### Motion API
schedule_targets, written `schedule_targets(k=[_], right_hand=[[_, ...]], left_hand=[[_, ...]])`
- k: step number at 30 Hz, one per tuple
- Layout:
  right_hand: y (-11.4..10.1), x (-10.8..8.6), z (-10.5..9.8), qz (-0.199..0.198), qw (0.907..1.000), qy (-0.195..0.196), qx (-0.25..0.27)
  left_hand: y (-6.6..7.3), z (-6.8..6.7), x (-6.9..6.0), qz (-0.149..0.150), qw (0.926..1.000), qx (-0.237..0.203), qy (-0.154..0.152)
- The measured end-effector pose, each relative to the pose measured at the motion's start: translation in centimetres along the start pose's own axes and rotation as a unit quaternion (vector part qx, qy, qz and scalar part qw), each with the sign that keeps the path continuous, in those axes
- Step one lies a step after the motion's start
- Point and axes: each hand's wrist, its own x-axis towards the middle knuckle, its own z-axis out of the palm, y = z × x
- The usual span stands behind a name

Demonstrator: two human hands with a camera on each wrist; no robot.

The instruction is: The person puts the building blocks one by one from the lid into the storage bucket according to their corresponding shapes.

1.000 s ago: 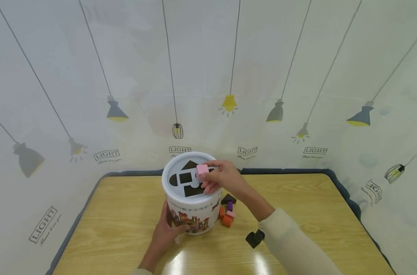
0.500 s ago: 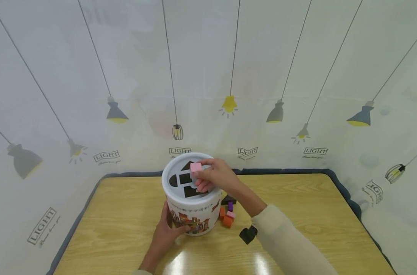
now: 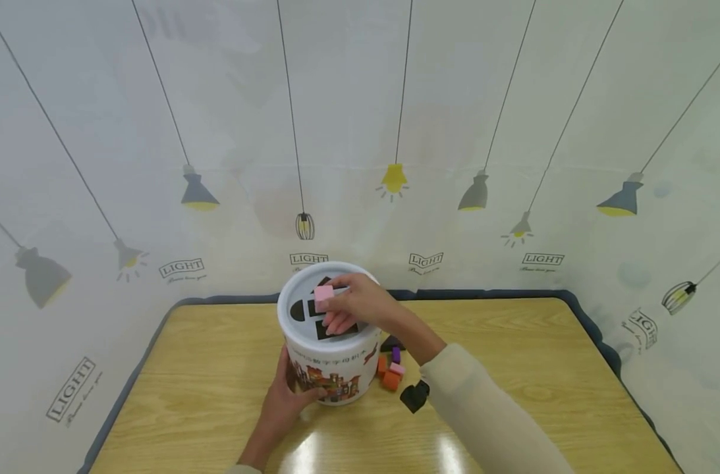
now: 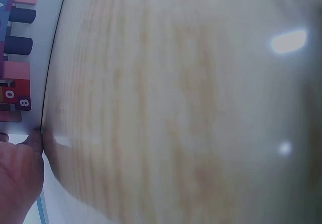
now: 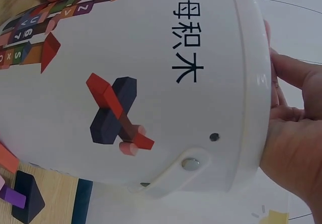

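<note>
The pink cube (image 3: 323, 298) is pinched between the thumb and a finger of the right hand (image 3: 360, 303), while the other fingers are kept folded below. It is held over the lid (image 3: 303, 289), and the square opening (image 3: 311, 307) is partly covered by it; whether the lid is touched by the cube cannot be told. The white bucket (image 3: 336, 375) is clasped low on its side by the left hand (image 3: 285, 397), with the thumb laid along the front. On the table (image 3: 484, 355), just beside the bucket, a purple block (image 3: 396, 355), an orange block (image 3: 390, 380) and a black block (image 3: 391, 343) are seen.

For good work, it is judged, the cube should be held level, its sides should be made parallel with the edges of the opening, and the pinch should be loosened only when all corners are fitted. The bucket should be kept steady by the left hand.

Compared with one second ago, the cube has been carried leftward across the lid, and the square opening, then fully visible, is now partly hidden. No clear change is noticed in the left hand's hold.
</note>
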Motion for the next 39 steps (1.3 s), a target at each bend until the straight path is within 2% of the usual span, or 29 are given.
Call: schedule_targets(k=[5, 19, 25, 33, 39], right_hand=[[0.0, 0.4, 0.2, 0.006, 0.9999, -0.013, -0.007], [-0.2, 0.6, 0.2, 0.03, 0.9994, 0.0, -0.016], [-0.6, -0.2, -1.0, 0.028, 0.9983, 0.047, -0.019], [-0.1, -0.4, -2.6, 0.03, 0.9974, 0.066, -0.008], [0.8, -0.9, -4.6, 0.024, 0.9958, 0.088, 0.013]], left_hand=[[-0.1, 0.0, -0.1, 0.004, 1.0, -0.002, -0.001], [-0.1, 0.0, -0.1, 0.003, 1.0, -0.001, 0.003], [-0.2, 0.0, -0.1, 0.019, 0.9998, -0.006, 0.0], [0.1, 0.0, -0.2, 0.007, 1.0, -0.001, 0.001], [0.1, 0.1, -0.3, 0.013, 0.9999, 0.008, 0.005]])
